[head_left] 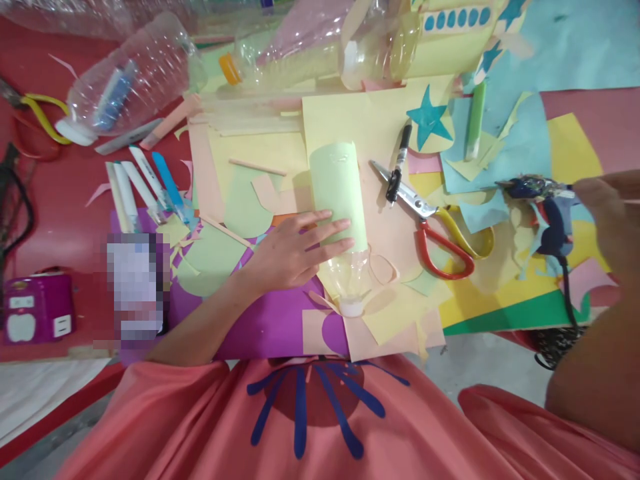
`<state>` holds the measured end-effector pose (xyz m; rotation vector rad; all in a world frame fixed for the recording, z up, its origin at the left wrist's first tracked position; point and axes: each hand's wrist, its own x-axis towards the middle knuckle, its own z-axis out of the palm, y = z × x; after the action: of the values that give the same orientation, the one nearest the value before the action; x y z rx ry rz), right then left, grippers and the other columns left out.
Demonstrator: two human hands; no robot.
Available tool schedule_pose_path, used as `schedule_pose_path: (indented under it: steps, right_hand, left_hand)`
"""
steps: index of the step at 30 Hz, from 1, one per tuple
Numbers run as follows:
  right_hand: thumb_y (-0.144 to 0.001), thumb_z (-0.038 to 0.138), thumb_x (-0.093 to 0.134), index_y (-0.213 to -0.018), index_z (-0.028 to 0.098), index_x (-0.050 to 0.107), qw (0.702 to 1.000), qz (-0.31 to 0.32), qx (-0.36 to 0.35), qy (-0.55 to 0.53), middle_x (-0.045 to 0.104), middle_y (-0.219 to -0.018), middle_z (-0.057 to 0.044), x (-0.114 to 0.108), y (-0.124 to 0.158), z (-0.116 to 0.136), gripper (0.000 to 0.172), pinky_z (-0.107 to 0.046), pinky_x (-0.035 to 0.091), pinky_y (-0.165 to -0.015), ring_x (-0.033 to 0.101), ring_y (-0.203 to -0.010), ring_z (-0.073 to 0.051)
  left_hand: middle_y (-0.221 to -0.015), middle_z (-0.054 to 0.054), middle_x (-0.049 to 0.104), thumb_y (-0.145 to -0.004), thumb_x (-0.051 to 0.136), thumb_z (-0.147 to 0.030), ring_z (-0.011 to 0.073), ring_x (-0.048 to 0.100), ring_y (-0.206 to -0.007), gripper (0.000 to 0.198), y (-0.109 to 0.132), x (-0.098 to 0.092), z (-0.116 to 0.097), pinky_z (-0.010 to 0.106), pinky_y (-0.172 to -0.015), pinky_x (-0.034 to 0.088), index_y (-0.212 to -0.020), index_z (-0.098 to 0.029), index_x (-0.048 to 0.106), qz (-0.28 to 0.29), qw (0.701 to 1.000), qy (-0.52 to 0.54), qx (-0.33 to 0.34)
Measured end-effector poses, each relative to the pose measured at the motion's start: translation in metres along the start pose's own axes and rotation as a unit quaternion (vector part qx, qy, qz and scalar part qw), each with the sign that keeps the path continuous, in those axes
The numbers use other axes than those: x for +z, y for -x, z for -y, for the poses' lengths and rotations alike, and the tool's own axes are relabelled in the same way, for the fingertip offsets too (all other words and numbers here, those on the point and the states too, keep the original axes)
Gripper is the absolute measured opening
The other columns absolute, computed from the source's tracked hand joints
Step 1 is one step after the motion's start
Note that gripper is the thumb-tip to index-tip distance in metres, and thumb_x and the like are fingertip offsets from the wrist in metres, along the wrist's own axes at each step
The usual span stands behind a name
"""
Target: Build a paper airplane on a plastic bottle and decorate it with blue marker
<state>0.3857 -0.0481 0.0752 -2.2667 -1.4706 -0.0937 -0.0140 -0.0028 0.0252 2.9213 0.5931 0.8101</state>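
My left hand (pixel 293 250) lies flat with fingers stretched across a clear plastic bottle (pixel 345 267) wrapped in light green paper (pixel 336 183), pressing the paper down. The bottle lies with its white cap toward me. At the right edge, my right hand (pixel 607 217) is by a dark blue glue gun (pixel 547 213) that rests on coloured paper; its fingers are mostly cut off by the frame. Red-and-yellow-handled scissors (pixel 440 230) lie between the two hands, next to a black marker (pixel 399 167).
Coloured paper scraps (pixel 500 280) cover the red table. Empty plastic bottles (pixel 135 77) lie at the back. Several markers (pixel 145 183) sit at left, a green glue stick (pixel 475 120) and a blue paper star (pixel 429 121) at the back right. A purple power strip (pixel 37 307) is at far left.
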Motion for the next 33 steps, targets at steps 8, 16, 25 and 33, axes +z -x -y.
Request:
schedule_pose_path:
  steps: [8, 16, 25, 33]
  right_hand:
    - [-0.085, 0.02, 0.059, -0.104, 0.017, 0.063, 0.906, 0.079, -0.358, -0.211, 0.071, -0.102, -0.013, 0.04, 0.05, 0.121, 0.019, -0.04, 0.057, -0.084, 0.067, -0.102, -0.025]
    - [-0.09, 0.016, 0.051, -0.114, 0.023, 0.057, 0.875, 0.068, -0.388, -0.28, 0.053, -0.085, -0.003, 0.084, 0.075, 0.149, 0.026, -0.027, 0.05, -0.058, 0.057, -0.073, -0.013]
    - [-0.086, 0.003, 0.045, -0.118, 0.025, 0.057, 0.848, 0.047, -0.383, -0.364, 0.053, -0.079, -0.001, 0.091, 0.077, 0.143, 0.041, -0.024, 0.045, -0.056, 0.052, -0.066, -0.009]
    - [-0.087, 0.006, 0.049, -0.122, 0.017, 0.057, 0.818, 0.138, -0.388, -0.402, 0.05, -0.065, 0.004, 0.092, 0.082, 0.141, 0.038, -0.019, 0.038, -0.049, 0.043, -0.052, -0.005]
  left_hand:
    - [-0.124, 0.008, 0.065, -0.091, 0.044, -0.014, 0.0195, 0.058, -0.119, 0.037, 0.002, 0.003, 0.002, 0.032, -0.095, 0.048, -0.127, -0.018, 0.046, -0.014, 0.999, 0.018, -0.022]
    - [-0.116, 0.005, 0.066, -0.084, 0.046, -0.009, 0.0218, 0.062, -0.106, 0.03, 0.013, -0.004, 0.023, 0.037, -0.088, 0.048, -0.107, -0.025, 0.056, -0.049, 0.981, -0.003, -0.189]
    - [-0.094, 0.005, 0.064, -0.07, 0.072, -0.023, 0.0279, 0.06, -0.09, 0.031, 0.02, -0.016, 0.051, 0.043, -0.078, 0.049, -0.094, -0.023, 0.053, 0.052, 0.933, -0.065, -0.35]
    - [-0.094, 0.003, 0.062, -0.072, 0.074, -0.021, 0.0241, 0.059, -0.094, 0.028, 0.019, -0.016, 0.052, 0.04, -0.083, 0.049, -0.089, -0.023, 0.052, 0.051, 0.923, -0.036, -0.38]
